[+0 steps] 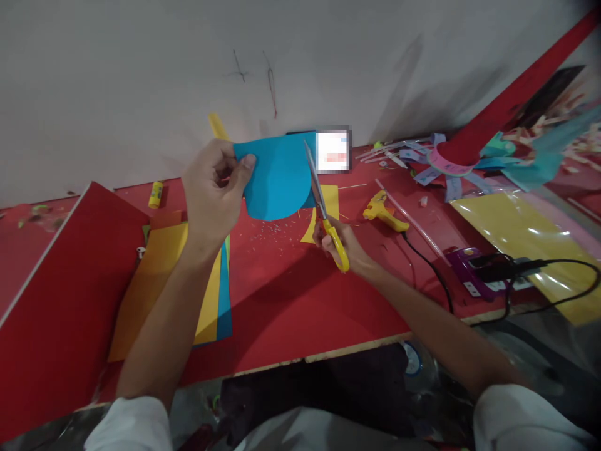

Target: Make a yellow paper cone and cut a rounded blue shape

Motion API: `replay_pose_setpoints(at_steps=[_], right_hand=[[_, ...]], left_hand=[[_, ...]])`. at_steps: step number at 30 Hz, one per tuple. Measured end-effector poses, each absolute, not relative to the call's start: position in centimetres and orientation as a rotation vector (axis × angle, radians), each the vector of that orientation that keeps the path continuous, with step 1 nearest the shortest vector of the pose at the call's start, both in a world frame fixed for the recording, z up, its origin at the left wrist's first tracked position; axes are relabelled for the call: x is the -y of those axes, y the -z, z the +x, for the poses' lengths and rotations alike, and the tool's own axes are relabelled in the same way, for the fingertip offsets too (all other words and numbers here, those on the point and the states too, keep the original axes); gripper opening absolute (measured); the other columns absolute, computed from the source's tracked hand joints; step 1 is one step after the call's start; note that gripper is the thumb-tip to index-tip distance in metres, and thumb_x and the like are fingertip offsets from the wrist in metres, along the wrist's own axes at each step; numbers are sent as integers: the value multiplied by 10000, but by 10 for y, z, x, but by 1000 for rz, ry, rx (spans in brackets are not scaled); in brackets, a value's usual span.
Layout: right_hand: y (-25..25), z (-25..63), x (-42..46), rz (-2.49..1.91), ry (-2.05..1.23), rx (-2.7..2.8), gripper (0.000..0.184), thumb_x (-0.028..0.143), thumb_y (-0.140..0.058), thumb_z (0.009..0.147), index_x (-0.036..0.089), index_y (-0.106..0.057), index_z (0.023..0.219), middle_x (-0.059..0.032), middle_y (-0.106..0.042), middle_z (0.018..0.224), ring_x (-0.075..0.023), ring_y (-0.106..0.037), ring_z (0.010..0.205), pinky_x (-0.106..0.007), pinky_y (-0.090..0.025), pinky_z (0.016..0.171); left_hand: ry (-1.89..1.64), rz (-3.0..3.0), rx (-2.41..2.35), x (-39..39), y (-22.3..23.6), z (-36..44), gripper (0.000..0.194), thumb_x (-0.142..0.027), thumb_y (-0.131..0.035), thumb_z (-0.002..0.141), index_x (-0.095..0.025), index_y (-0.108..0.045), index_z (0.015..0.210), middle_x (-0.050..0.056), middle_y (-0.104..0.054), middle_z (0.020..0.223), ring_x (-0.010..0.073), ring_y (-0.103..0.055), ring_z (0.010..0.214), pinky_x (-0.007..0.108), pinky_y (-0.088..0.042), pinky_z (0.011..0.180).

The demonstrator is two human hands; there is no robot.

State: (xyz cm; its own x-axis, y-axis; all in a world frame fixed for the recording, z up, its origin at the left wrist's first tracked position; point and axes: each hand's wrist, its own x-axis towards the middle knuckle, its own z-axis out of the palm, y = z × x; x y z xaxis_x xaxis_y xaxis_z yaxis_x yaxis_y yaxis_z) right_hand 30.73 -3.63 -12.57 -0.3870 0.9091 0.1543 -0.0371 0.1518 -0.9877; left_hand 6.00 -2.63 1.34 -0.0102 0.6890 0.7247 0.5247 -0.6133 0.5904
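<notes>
Between thumb and fingers, my left hand (213, 188) pinches the upper left corner of a blue paper sheet (277, 178) held up over the table. Its lower edge is rounded. Yellow-handled scissors (323, 203) are gripped in my right hand (345, 241), blades pointing up along the paper's right side. A strip of blue lies to the right of the blades, apparently part of the same sheet. Beneath the scissors is a yellow paper piece (331, 200) on the red table (300, 300).
A yellow glue gun (385, 212) with a black cord and a purple power strip (474, 272) lie right. Coloured sheets (150, 282) and a red board (61, 313) stand left. A glue stick (156, 194) and a lit screen (332, 150) are near the wall.
</notes>
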Motion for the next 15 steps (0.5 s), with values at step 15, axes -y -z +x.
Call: replay_pose_setpoints(at_steps=[15], right_hand=[[117, 308, 36, -871, -1338, 1558, 687, 893, -708, 736, 246, -484, 790, 36, -457, 704, -113, -396, 606, -268, -336, 507]], left_hand=[[-1776, 2119, -1299, 22, -12, 59, 359, -508, -727, 962, -238, -580, 776, -26, -444, 658, 125, -397, 580, 321, -308, 542]])
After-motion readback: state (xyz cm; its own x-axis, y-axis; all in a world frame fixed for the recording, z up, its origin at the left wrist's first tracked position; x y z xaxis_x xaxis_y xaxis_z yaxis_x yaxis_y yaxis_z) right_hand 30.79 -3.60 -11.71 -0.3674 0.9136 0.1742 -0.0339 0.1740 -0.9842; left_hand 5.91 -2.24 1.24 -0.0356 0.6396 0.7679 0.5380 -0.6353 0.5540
